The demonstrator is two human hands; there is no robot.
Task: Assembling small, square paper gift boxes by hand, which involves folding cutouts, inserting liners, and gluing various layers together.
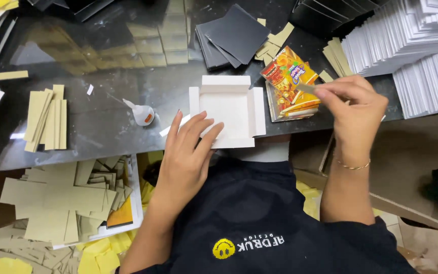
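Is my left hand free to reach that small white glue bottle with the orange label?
Probably yes: the left hand rests on the white cardboard tray, and the small white glue bottle lies just beside it, with nothing between them.

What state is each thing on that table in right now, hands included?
White box blank: flat on table, side flaps raised.
Left hand: pressing on the blank's near edge.
Right hand: pinching a small card strip.
Glue bottle: lying on its side.
Printed sheets: stacked, fanned.
Black squares: loosely piled.
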